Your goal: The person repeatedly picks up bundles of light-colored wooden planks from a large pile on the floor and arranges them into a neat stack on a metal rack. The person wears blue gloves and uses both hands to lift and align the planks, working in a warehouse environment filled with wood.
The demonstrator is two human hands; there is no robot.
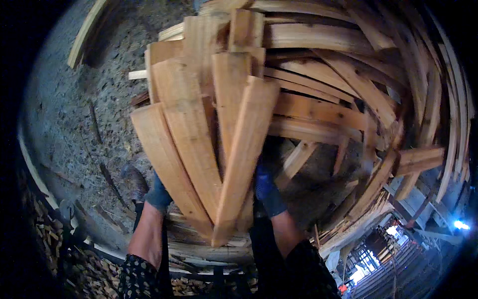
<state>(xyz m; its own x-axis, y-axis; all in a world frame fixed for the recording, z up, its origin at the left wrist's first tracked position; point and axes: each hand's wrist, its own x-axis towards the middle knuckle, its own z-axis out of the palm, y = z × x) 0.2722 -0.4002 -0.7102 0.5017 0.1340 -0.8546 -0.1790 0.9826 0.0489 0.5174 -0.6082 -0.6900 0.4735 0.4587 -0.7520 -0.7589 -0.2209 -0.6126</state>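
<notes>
Between my two hands is a fanned bundle of sawn wooden planks [186,129], their near ends crossing in front of me. My left hand [159,194], in a dark glove, grips the bundle's left side. On the opposite side, my right hand [269,193], in a blue and grey glove, clasps the planks' right edge. The wood hides most fingers of both hands. One narrow plank [245,159] lies slanted on top of the others. Beyond them, the far ends overlap a large heap of loose boards [318,40].
Rough, dirty ground [94,134] stretches along the left, with a lone board [85,35] on it. Curved-looking long slats [448,109] lie at the right. Small wood scraps [94,266] cover the lower left. A bright lamp [461,225] shines at the far right.
</notes>
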